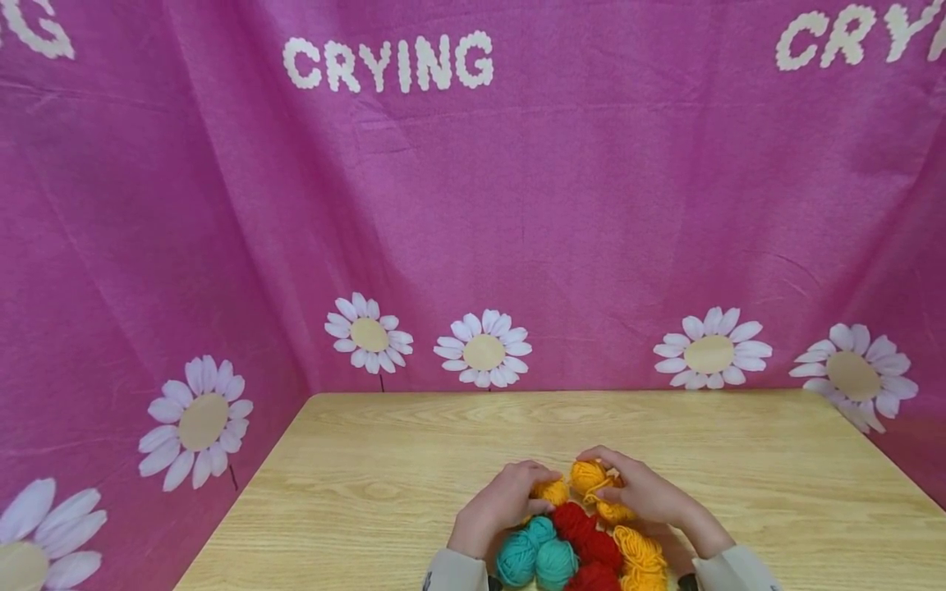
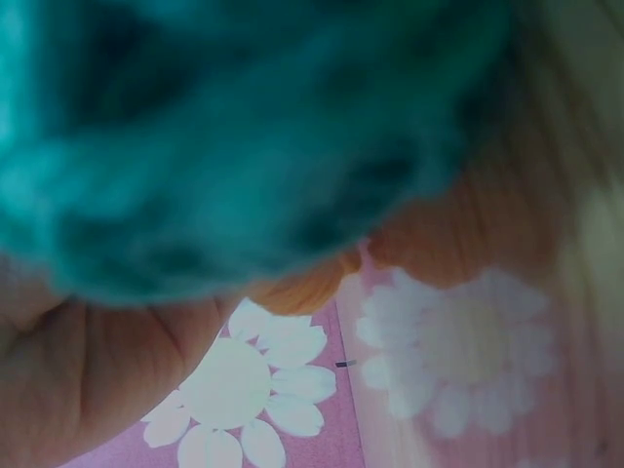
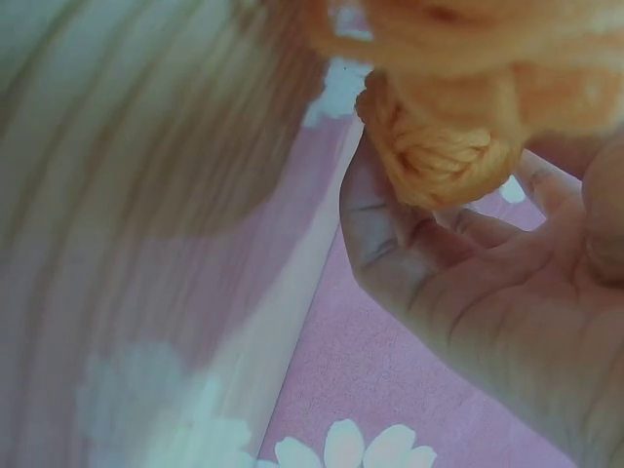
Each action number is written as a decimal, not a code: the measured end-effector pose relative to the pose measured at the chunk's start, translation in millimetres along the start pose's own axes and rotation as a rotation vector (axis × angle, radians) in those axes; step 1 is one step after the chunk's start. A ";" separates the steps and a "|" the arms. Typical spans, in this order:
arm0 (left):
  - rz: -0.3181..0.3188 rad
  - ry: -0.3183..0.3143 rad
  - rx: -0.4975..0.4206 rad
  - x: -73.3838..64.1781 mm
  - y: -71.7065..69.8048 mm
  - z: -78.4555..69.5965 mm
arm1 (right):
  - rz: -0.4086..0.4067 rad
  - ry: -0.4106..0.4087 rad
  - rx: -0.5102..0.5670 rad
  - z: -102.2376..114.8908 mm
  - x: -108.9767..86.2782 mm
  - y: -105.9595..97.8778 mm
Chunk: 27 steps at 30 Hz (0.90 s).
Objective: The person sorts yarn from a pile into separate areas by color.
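My left hand (image 1: 504, 497) curls round a yellow ball of yarn (image 1: 552, 492) at the back of a small heap. On the other side, my right hand (image 1: 654, 495) grips a second yellow ball of yarn (image 1: 587, 474), fingers over its top and thumb low. A further yellow ball (image 1: 615, 513) sits under that thumb. In the right wrist view, a yellow ball (image 3: 444, 161) lies against the curled fingers. Teal yarn (image 2: 224, 146) fills the top of the left wrist view, blurred, and hides most of the left fingers.
Between my forearms lie teal balls (image 1: 535, 556), red balls (image 1: 591, 538) and a looser yellow skein (image 1: 641, 560). All rest on a light wooden table (image 1: 355, 492). A pink cloth (image 1: 517, 205) with daisies and lettering hangs behind and along the sides.
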<state>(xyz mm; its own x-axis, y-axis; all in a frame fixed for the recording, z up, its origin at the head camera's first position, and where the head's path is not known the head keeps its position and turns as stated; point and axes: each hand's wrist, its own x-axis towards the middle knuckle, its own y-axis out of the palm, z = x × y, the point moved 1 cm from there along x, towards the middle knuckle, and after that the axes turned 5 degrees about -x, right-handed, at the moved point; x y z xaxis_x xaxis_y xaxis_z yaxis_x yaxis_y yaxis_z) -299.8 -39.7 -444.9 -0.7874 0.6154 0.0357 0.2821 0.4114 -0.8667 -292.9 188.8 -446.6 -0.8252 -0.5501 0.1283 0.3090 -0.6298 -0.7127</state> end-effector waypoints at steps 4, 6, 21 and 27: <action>-0.007 0.006 0.001 0.3 -0.6 -0.3 | 0.001 0.011 0.007 -3.1 -0.1 -2.4; -0.008 0.005 0.001 0.4 -0.8 -0.4 | -0.003 0.017 0.000 -5.6 -0.3 -4.1; -0.001 -0.002 -0.003 -1.1 0.7 0.2 | -0.045 0.090 0.014 -19.5 -8.6 -19.6; 0.007 -0.024 -0.015 0.6 -0.2 0.0 | -0.054 0.103 0.032 -23.8 -10.0 -24.7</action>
<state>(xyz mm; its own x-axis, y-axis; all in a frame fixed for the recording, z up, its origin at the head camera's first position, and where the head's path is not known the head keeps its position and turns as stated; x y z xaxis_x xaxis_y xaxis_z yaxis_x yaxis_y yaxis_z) -300.4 -39.5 -444.8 -0.7983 0.6020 0.0171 0.2962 0.4172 -0.8592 -303.6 222.9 -446.6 -0.8848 -0.4566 0.0935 0.2760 -0.6751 -0.6841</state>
